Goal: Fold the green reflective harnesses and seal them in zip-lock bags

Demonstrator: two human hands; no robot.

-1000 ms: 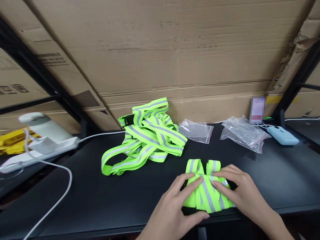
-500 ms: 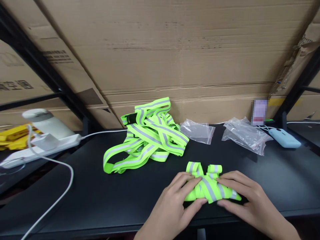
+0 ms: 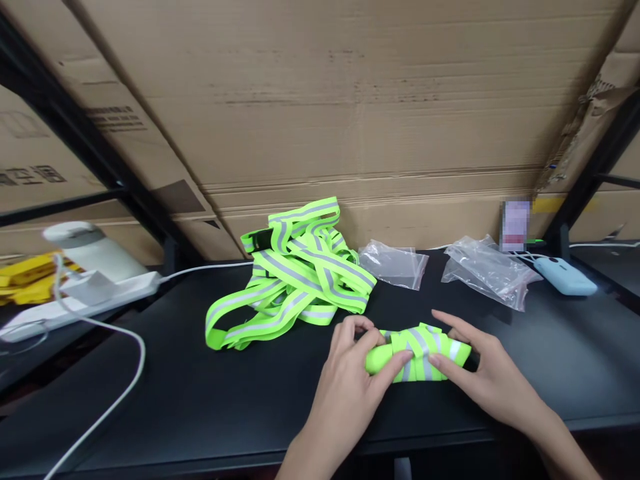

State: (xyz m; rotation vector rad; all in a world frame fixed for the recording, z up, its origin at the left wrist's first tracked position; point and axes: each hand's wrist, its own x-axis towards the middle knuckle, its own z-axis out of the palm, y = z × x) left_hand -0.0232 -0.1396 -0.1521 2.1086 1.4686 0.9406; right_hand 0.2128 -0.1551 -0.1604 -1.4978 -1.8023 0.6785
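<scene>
Cardboard sheeting backs a black surface. Loose reflective straps, neon green with grey stripes, heap near the back edge, left of centre; tangled, so that lot looks undone. Left hand grips the left end of a folded strap bundle, thumb in front, fingers curled behind. Right hand has its thumb against the bundle's front, index finger raised off; other fingers partly hidden, can't tell if they grip. Bundle is near the front edge, right of centre; looks mostly compacted. Clear bags near the back edge, right part, crumpled, no strap visible inside; single bag left of them, same. Blue power bank, toward the back right corner.
</scene>
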